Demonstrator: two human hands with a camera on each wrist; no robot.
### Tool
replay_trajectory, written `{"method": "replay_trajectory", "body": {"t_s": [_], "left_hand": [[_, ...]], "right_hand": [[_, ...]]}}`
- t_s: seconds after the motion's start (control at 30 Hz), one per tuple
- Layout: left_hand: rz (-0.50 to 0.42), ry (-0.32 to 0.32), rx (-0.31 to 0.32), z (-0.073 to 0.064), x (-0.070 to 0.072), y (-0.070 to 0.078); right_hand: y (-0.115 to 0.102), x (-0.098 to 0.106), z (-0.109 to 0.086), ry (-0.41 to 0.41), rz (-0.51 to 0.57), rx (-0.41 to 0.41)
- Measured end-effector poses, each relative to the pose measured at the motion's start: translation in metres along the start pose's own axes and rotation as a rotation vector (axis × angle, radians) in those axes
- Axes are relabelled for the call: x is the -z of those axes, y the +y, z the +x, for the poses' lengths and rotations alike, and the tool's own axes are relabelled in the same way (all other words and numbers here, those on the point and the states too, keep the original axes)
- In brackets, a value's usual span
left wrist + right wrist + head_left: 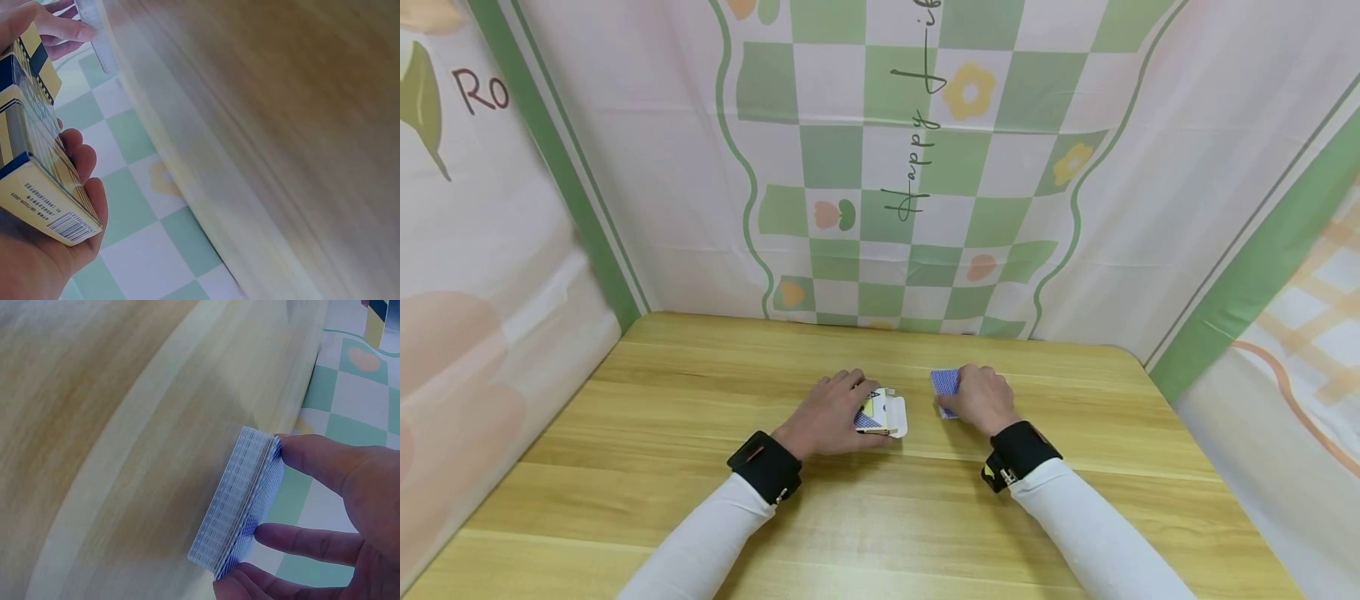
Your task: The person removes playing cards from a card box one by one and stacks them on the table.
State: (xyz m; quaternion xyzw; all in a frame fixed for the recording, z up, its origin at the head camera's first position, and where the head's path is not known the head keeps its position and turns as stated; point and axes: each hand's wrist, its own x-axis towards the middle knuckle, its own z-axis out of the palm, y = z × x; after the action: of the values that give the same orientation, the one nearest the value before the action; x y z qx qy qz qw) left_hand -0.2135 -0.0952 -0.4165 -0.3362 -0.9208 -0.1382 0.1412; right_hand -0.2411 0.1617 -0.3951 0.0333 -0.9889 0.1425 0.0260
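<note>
In the head view my left hand (835, 417) grips a card box (877, 412) whose end flap stands open toward the right. The left wrist view shows the box (47, 197) lying across the palm, a barcode on its near end and fingers curled along its side. To the right, my right hand (983, 397) holds a deck of blue-backed playing cards (945, 383) by its edges. Seen from the right wrist, the deck (234, 503) is squared up on the table, thumb at one end and fingertips at the other end and on the back.
Both hands work over a wooden table (700, 392), towards its far edge. A printed cloth with green and white checks (887, 158) hangs right behind that edge. More cloth hangs at the left and right sides.
</note>
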Motion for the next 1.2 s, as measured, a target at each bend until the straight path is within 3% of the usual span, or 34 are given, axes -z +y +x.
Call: {"method": "replay_trajectory", "body": {"t_s": [0.63, 0.73, 0.8, 0.87, 1.0, 1.1, 1.2], "left_hand": [[0.006, -0.006, -0.008, 0.001, -0.002, 0.004], [0.003, 0.001, -0.014, 0.002, -0.002, 0.004], [0.000, 0.010, -0.016, 0.004, -0.002, 0.003], [0.000, 0.022, -0.020, 0.004, -0.002, 0.003], [0.015, 0.034, -0.034, 0.006, -0.002, 0.004], [0.021, 0.036, -0.045, 0.008, -0.001, 0.005], [0.017, 0.043, -0.050, 0.009, 0.000, 0.007]], "right_hand": [[0.009, -0.004, -0.006, 0.097, -0.035, 0.037], [0.006, -0.001, -0.008, 0.162, -0.005, 0.078], [0.001, 0.002, -0.010, 0.194, 0.081, 0.145], [-0.007, 0.004, -0.013, 0.166, 0.227, 0.230], [-0.024, 0.005, -0.021, -0.007, 0.495, 0.355], [-0.033, 0.000, -0.025, -0.079, 0.541, 0.387], [-0.039, -0.005, -0.027, -0.093, 0.526, 0.393]]}}
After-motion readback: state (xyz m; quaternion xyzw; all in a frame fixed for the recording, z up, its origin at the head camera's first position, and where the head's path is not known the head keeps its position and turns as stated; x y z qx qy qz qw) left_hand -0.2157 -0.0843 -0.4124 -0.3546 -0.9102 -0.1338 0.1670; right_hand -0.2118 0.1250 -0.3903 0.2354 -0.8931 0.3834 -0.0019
